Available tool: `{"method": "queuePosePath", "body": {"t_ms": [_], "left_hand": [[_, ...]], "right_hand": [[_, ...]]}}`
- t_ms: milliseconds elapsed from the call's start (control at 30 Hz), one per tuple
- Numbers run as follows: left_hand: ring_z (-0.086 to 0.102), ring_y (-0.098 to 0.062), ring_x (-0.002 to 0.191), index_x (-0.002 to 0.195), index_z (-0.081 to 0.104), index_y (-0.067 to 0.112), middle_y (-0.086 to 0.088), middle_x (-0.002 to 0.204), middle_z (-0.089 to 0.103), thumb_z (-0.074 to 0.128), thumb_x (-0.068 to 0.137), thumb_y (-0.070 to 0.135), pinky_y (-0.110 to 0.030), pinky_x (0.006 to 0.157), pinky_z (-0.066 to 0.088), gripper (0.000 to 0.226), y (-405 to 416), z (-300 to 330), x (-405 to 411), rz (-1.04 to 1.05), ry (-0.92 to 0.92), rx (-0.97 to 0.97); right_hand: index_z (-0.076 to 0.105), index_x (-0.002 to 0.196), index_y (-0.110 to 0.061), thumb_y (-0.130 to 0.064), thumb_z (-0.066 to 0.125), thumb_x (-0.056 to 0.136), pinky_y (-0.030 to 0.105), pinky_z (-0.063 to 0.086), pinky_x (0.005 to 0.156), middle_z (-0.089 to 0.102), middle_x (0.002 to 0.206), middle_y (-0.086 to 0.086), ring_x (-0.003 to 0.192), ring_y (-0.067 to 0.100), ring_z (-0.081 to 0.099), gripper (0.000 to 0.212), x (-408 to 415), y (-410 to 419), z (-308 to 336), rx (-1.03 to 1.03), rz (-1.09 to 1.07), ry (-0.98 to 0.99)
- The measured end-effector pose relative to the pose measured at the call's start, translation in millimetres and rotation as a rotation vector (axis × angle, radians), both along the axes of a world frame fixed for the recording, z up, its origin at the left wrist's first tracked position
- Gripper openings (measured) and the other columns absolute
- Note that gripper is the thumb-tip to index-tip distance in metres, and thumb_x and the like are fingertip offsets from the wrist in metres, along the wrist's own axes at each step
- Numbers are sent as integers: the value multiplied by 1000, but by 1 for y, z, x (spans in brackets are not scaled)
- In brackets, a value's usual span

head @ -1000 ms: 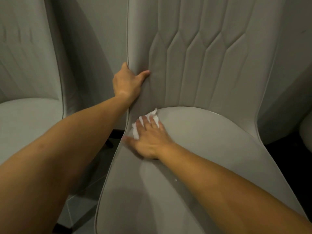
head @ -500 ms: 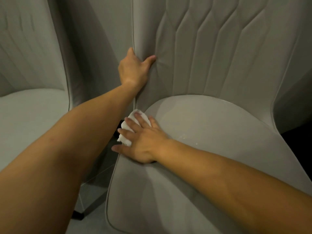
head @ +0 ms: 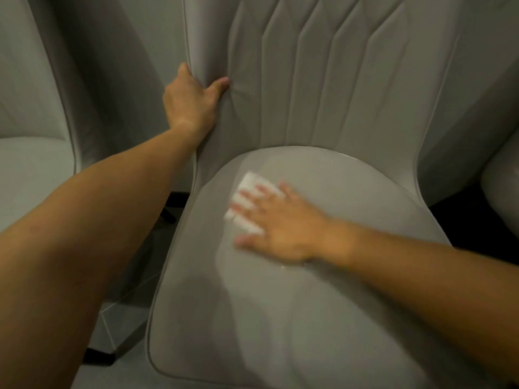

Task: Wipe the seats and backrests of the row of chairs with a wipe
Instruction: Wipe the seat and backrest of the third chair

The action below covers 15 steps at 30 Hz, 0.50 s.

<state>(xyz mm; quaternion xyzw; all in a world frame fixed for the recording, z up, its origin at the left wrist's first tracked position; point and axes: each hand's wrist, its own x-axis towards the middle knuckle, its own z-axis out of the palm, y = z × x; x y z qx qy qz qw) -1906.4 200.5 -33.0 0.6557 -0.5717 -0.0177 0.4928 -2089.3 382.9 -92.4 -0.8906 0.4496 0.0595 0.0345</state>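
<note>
A grey upholstered chair fills the view, its seat (head: 280, 318) in front of me and its stitched backrest (head: 323, 80) behind. My right hand (head: 280, 223) lies flat with straight fingers on a white wipe (head: 247, 189), pressing it onto the middle of the seat near the back; the hand is motion-blurred. My left hand (head: 191, 99) grips the left edge of the backrest, its thumb on the front face and its fingers curled round behind the edge.
A second grey chair (head: 31, 175) stands close on the left, and the edge of a third seat (head: 502, 186) shows at the right. Dark chair legs (head: 98, 355) and floor lie in the gap at the lower left.
My right hand has slid the wipe from the seat's rear left corner toward the middle of the seat. My left hand keeps its hold on the backrest edge.
</note>
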Motion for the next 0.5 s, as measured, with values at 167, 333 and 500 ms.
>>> {"method": "queuePosePath", "body": {"t_ms": [167,333,500], "left_hand": [[59,-34,96,100,57,15,-10,102,68,59,65,73,-33,70,37,68,1,2,-2,3,-8,16],[59,-35,100,106,57,15,-11,108,67,59,65,73,-38,79,45,71,4,3,0,11,-1,52],[58,-33,100,106,57,13,-11,108,66,59,65,73,-37,80,44,73,5,4,0,15,3,60]], "right_hand": [[2,157,-43,-83,5,87,53,-4,121,-8,167,-13,153,15,-12,81,-69,-69,-2,144,-441,-23],[-2,157,-44,-90,0,77,47,-12,120,-15,166,-7,150,20,-24,92,-46,-11,-3,161,-225,-27],[-7,156,-45,-90,12,81,51,-16,119,-20,165,-7,148,19,-31,89,-54,102,7,195,108,-52]]}}
